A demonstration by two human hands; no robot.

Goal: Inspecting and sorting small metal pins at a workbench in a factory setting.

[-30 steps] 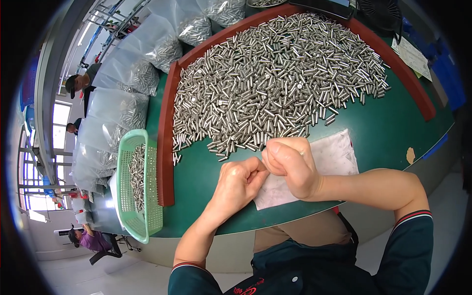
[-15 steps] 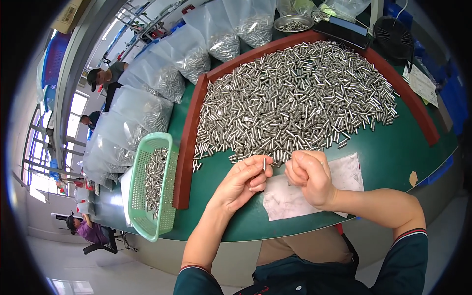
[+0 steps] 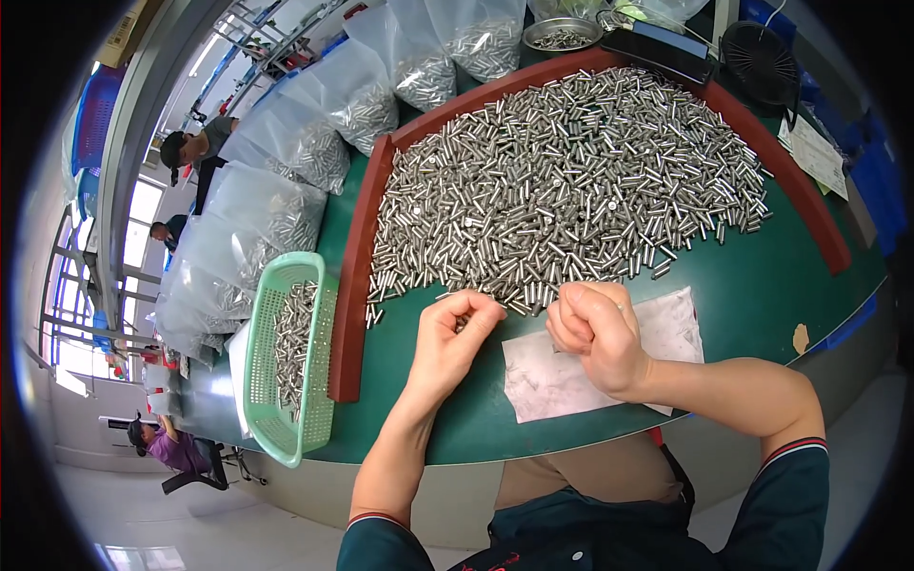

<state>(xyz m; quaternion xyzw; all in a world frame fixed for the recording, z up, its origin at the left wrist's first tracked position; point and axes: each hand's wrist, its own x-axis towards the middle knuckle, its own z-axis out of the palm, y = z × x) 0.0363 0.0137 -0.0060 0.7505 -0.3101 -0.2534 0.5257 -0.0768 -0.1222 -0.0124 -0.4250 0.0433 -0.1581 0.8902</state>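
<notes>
My left hand [image 3: 447, 344] is at the near edge of a heap of short, shiny metal pins [image 3: 581, 181]. Its thumb and forefinger press together at the tips, and a glint of metal pins [image 3: 462, 324] shows inside the curled fingers. Close by on the right, my right hand [image 3: 602, 341] is closed in a fist above a smudged white cloth [image 3: 543, 379]. Whatever that fist holds is hidden by its fingers. The hands are a small gap apart.
Dark red wooden strips [image 3: 354, 285] fence the heap on the green table [image 3: 743, 305]. Left of them stands a light green basket [image 3: 324, 366] with pins inside. Clear bags of pins [image 3: 367, 109], a metal dish [image 3: 562, 35], a phone [image 3: 657, 55] and a black fan [image 3: 759, 67] stand behind.
My left hand has moved slightly left and turned, so the pin that stood between its fingertips no longer shows. My right fist has barely shifted. The whole view has tilted slightly.
</notes>
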